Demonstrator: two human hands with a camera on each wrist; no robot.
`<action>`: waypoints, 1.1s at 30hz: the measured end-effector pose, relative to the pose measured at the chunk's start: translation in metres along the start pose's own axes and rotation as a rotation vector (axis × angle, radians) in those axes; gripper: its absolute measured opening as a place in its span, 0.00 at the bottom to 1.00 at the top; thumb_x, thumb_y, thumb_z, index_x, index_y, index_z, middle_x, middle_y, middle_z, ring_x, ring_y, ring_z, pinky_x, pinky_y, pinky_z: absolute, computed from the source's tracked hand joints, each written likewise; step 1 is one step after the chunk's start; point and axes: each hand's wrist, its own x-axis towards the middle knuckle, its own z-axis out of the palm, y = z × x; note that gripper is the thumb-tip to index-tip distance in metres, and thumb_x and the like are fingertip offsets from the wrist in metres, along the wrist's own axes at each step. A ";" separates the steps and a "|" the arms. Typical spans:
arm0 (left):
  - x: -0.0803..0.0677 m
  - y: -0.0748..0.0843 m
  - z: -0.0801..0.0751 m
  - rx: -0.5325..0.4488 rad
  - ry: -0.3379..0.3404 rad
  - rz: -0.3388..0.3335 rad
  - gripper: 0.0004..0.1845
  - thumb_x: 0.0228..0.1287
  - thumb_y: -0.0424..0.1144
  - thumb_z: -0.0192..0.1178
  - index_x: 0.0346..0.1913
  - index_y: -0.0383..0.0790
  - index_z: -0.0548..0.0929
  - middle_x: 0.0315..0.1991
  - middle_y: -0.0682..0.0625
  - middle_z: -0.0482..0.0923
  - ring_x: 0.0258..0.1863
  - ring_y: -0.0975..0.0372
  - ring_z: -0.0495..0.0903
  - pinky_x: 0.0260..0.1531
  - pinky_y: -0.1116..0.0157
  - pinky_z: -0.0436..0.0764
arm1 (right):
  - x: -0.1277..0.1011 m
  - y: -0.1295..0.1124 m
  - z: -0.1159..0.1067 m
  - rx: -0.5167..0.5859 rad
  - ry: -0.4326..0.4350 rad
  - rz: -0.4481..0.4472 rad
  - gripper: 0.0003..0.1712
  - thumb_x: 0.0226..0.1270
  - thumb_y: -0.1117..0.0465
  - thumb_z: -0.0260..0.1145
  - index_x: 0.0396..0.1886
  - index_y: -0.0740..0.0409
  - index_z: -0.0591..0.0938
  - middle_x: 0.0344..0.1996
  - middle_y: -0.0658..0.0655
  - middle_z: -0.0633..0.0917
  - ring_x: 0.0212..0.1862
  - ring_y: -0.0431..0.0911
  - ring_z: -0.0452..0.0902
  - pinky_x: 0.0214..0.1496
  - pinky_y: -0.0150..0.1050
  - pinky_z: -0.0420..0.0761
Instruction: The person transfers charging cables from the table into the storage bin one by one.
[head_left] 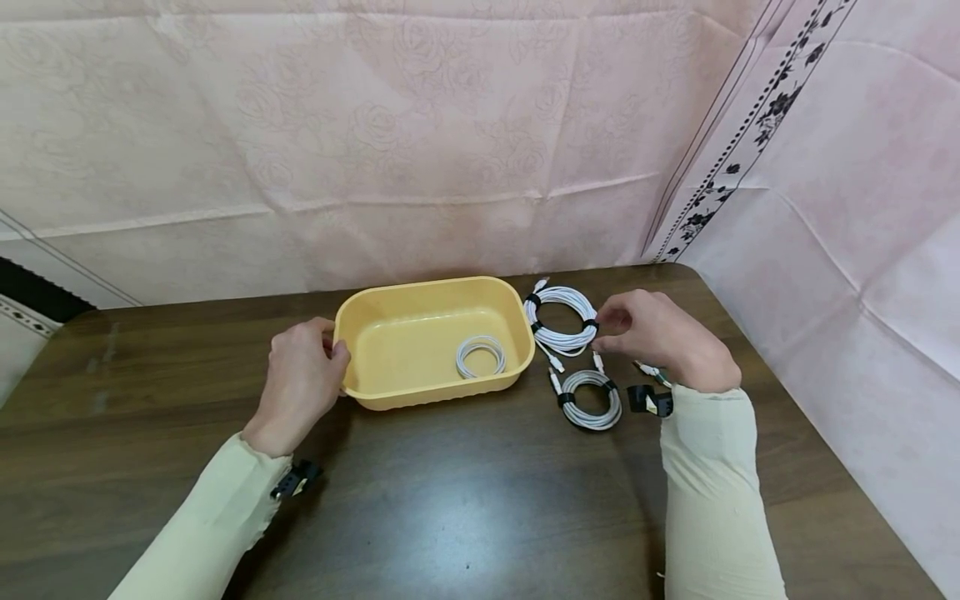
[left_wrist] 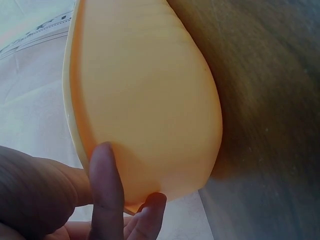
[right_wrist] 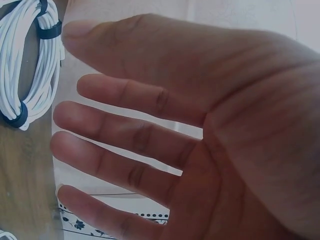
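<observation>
The tub sits on the table, its end gripped by the left hand. Only the right wrist view shows the right hand spread flat near the big cable, right of the tub.

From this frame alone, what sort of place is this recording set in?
Likely a makeshift tabletop recording corner rather than a lived-in room: a dark wooden table pushed into a corner, pink floral cloth draped over the walls behind it, and only a yellow tub and bundled white cables set out.
</observation>
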 end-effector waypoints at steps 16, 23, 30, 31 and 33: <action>0.000 0.001 -0.001 -0.028 -0.017 0.004 0.17 0.71 0.32 0.53 0.55 0.22 0.80 0.37 0.34 0.82 0.19 0.59 0.80 0.17 0.67 0.80 | 0.001 0.006 -0.002 0.002 -0.025 0.015 0.15 0.62 0.57 0.74 0.47 0.58 0.87 0.40 0.56 0.89 0.43 0.48 0.83 0.49 0.48 0.81; 0.000 0.002 -0.001 -0.039 -0.037 -0.012 0.18 0.71 0.33 0.53 0.57 0.22 0.79 0.38 0.33 0.81 0.19 0.59 0.80 0.17 0.67 0.81 | 0.000 0.011 -0.003 -0.014 -0.045 0.032 0.17 0.63 0.57 0.73 0.50 0.59 0.86 0.43 0.58 0.89 0.45 0.49 0.84 0.51 0.51 0.81; 0.000 0.001 -0.001 -0.050 -0.033 -0.003 0.18 0.71 0.32 0.53 0.56 0.22 0.79 0.38 0.33 0.82 0.18 0.60 0.80 0.17 0.66 0.81 | 0.000 0.014 -0.005 -0.030 -0.056 0.052 0.20 0.63 0.56 0.73 0.51 0.63 0.85 0.44 0.61 0.88 0.47 0.52 0.83 0.52 0.53 0.80; 0.000 0.001 -0.001 -0.050 -0.033 -0.003 0.18 0.71 0.32 0.53 0.56 0.22 0.79 0.38 0.33 0.82 0.18 0.60 0.80 0.17 0.66 0.81 | 0.000 0.015 -0.005 -0.030 -0.058 0.054 0.20 0.63 0.56 0.72 0.51 0.63 0.85 0.44 0.60 0.88 0.46 0.52 0.83 0.52 0.52 0.80; 0.000 0.001 0.000 -0.052 -0.035 -0.003 0.18 0.71 0.32 0.52 0.56 0.22 0.79 0.38 0.33 0.82 0.18 0.60 0.80 0.17 0.66 0.81 | -0.001 0.016 -0.005 -0.026 -0.062 0.055 0.20 0.63 0.56 0.72 0.50 0.63 0.85 0.43 0.60 0.88 0.45 0.51 0.83 0.51 0.52 0.81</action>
